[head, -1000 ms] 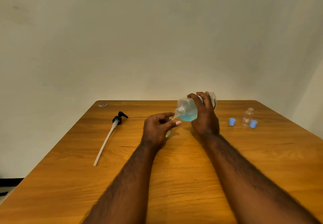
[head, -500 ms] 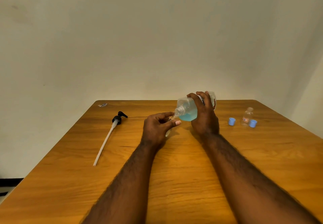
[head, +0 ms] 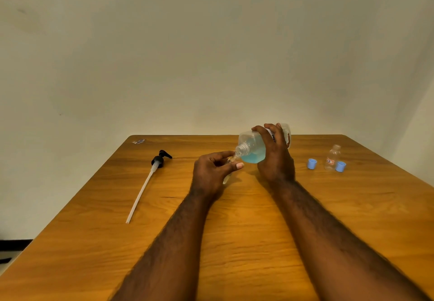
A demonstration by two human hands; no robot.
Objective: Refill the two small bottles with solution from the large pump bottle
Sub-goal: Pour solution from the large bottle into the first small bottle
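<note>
Large pump bottle (head: 251, 150) hangs tipped over the middle of the table (head: 234, 230), well back from its near edge. The pump head (head: 157, 161) lies to your left, and a second small bottle (head: 332, 157) stands between blue caps (head: 312, 163) to your right. The big bottle is clear and part full of blue liquid. Your right hand (head: 276, 159) grips its body. Your left hand (head: 211, 171) pinches a small bottle (head: 226, 178) at its mouth.

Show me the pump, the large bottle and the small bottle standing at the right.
pump (head: 160, 160): head view, black collar.
large bottle (head: 253, 153): head view, blue liquid part.
standing small bottle (head: 333, 155): head view, clear body.
</note>
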